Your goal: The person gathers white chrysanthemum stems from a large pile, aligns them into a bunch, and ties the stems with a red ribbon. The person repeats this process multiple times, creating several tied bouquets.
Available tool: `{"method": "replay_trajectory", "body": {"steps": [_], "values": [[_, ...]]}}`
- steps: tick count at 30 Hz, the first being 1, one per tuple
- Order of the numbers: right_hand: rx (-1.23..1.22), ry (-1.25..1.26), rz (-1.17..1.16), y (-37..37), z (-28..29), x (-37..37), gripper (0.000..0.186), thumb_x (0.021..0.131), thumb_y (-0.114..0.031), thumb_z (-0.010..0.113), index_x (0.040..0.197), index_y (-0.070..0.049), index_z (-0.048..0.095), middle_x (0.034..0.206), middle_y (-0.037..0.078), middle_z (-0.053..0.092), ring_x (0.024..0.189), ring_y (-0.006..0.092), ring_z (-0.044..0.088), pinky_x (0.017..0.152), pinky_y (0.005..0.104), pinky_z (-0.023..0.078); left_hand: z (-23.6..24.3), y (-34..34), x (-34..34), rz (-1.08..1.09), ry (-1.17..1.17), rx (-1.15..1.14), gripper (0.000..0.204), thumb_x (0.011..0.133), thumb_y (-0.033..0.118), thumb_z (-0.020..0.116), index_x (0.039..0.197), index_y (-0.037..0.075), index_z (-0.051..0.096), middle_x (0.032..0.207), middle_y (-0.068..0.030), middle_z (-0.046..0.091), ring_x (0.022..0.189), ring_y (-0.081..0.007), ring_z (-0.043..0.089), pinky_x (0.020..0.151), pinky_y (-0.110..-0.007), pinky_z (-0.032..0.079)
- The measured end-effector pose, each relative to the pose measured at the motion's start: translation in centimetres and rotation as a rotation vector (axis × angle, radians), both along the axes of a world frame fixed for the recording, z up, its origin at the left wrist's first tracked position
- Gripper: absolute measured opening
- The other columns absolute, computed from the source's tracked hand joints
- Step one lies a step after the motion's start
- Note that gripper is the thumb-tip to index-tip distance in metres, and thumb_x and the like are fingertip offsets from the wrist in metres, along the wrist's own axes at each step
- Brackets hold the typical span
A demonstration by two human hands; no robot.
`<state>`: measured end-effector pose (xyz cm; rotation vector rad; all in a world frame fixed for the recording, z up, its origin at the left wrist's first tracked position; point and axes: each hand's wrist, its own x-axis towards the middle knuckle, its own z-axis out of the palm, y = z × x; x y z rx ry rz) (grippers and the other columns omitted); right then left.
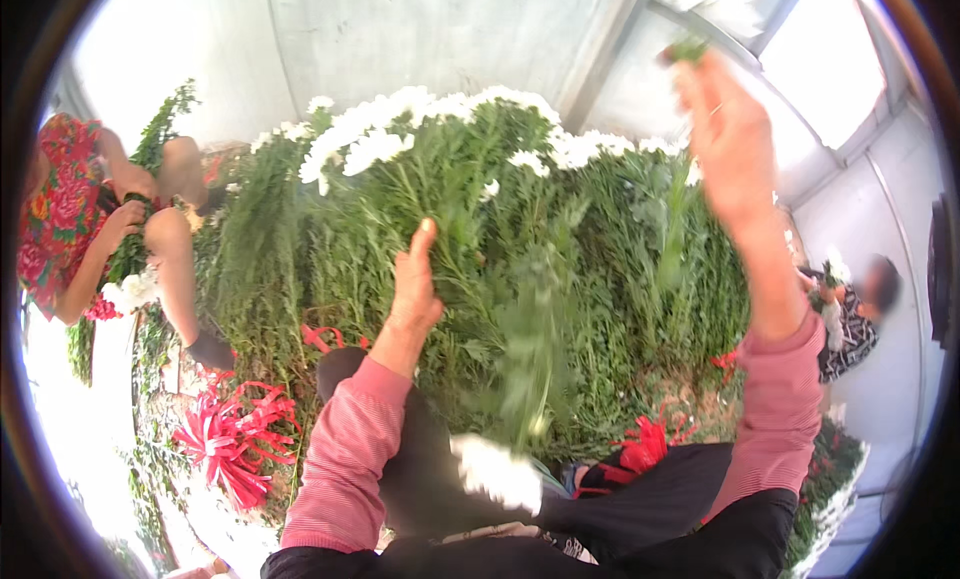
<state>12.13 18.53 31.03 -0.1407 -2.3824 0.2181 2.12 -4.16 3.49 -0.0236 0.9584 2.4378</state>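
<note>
My left hand is closed round leafy green stems, thumb upright; its other fingers are partly hidden. White chrysanthemums lean above it over the large pile. Raised at the upper right, my right hand is closed, its fingertips pinching a short green stem below a blurred white chrysanthemum bloom. Another blurred white bloom hangs head down by my lap, with smeared stems above it. The long-stemmed pile spreads before me, white heads along its far edge.
Shredded red ribbon lies at the lower left, with another red bundle by my leg. At the left, a person in a red floral garment handles stems. Another person sits at the right. A pale wall stands behind the pile.
</note>
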Motion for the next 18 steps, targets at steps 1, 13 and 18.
{"method": "replay_trajectory", "body": {"steps": [1, 13, 18], "values": [[0.153, 0.04, 0.091, -0.8, -2.4, -0.6, 0.052, 0.105, -0.044, 0.045, 0.127, 0.0, 0.061, 0.109, 0.021, 0.071, 0.1, 0.0306, 0.071, 0.093, 0.0407, 0.055, 1.2, 0.4, 0.5, 0.03, 0.043, -0.061, 0.053, 0.095, 0.051, 0.061, 0.116, 0.002, 0.062, 0.094, -0.0124, 0.071, 0.082, -0.0253, 0.071, 0.077, -0.042, 0.061], [-0.239, -0.334, 0.36, -13.3, -12.9, -6.8, 0.03, 0.095, -0.026, 0.065, 0.11, -0.001, 0.057, 0.09, 0.02, 0.069, 0.083, 0.0384, 0.068, 0.074, 0.0441, 0.054, 1.2, -0.4, 1.9, -0.01, 0.051, 0.065, 0.058, 0.09, 0.032, 0.075, 0.13, -0.004, 0.054, 0.121, -0.0114, 0.065, 0.104, -0.0194, 0.066, 0.085, -0.037, 0.058], [-0.284, -0.312, 0.435, -12.3, -14.4, -6.9, 0.034, 0.093, -0.028, 0.067, 0.11, -0.002, 0.054, 0.092, 0.019, 0.07, 0.086, 0.0372, 0.069, 0.076, 0.046, 0.054, 1.6, 0.7, 3.4, 0.022, 0.132, -0.039, 0.055, 0.088, 0.023, 0.077, 0.13, -0.004, 0.053, 0.121, -0.0105, 0.064, 0.108, -0.0233, 0.064, 0.089, -0.04, 0.056]]}}
